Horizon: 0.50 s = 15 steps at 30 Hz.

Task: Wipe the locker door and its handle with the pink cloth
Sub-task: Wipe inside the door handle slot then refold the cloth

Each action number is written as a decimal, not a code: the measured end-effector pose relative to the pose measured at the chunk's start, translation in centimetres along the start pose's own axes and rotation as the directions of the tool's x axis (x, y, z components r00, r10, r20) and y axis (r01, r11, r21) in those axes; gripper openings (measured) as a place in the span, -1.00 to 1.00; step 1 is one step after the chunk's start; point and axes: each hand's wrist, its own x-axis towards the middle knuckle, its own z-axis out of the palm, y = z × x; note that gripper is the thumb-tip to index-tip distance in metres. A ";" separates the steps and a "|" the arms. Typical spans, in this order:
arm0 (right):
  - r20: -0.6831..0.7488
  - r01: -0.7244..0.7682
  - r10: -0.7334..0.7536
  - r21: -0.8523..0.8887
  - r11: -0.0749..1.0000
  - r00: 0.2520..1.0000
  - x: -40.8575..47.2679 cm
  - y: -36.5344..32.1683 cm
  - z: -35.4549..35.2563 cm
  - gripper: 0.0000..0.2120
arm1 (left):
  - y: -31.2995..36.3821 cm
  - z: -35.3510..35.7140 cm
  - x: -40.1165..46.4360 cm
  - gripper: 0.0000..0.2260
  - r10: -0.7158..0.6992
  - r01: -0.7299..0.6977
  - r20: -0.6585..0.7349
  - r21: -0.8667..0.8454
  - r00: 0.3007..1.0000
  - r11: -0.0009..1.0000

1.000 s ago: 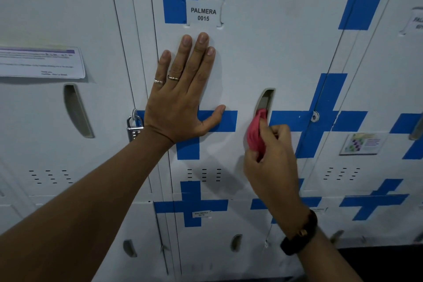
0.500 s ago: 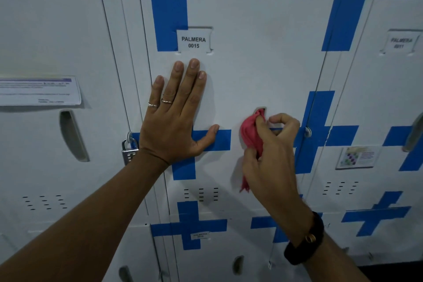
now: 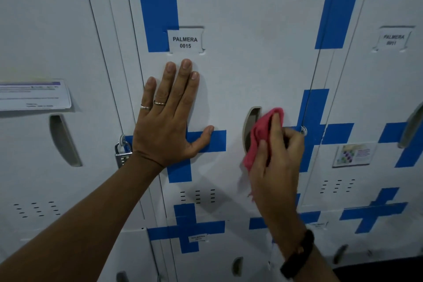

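The white locker door [image 3: 247, 57] with blue cross markings fills the middle of the view and bears a label reading PALMERA 0015. Its handle [image 3: 250, 126] is a curved recessed slot at mid-right. My left hand [image 3: 169, 119] lies flat and open against the door, fingers spread, left of the handle. My right hand [image 3: 277, 162] grips the bunched pink cloth [image 3: 259, 137] and presses it on the door at the right edge of the handle slot, covering the slot's lower part.
A padlock [image 3: 122, 153] hangs on the hasp of the locker to the left, just beside my left wrist. That left locker carries a paper notice [image 3: 34, 96]. The right neighbour has a small sticker [image 3: 353, 154]. More locker doors sit below.
The view has shifted upward, so the door sits lower in frame. My right hand has carried the cloth from over the handle slot to its right edge, uncovering the upper slot. The left hand stays flat.
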 end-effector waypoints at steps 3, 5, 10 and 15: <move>-0.042 0.066 -0.073 -0.145 0.987 0.996 2.2 1.5 0.2 -0.45 | 0.1 0.0 -0.1 -0.11 -0.006 0.006 0.007 -0.006 1.000 1.000; -0.013 0.108 -0.111 -0.160 0.981 0.994 0.6 3.5 0.0 -0.45 | 0.0 0.1 -0.1 -0.11 -0.002 0.002 0.001 -0.004 1.000 1.000; 0.064 -0.015 0.025 -0.139 0.990 0.998 -5.9 7.4 -0.3 -0.35 | 0.0 -0.1 0.0 -0.11 -0.003 0.003 -0.001 0.012 1.000 1.000; 0.043 0.021 -0.021 0.020 1.000 0.999 -1.6 3.3 0.4 -0.45 | 0.1 -0.2 -0.1 -0.12 -0.007 0.007 0.006 0.018 1.000 1.000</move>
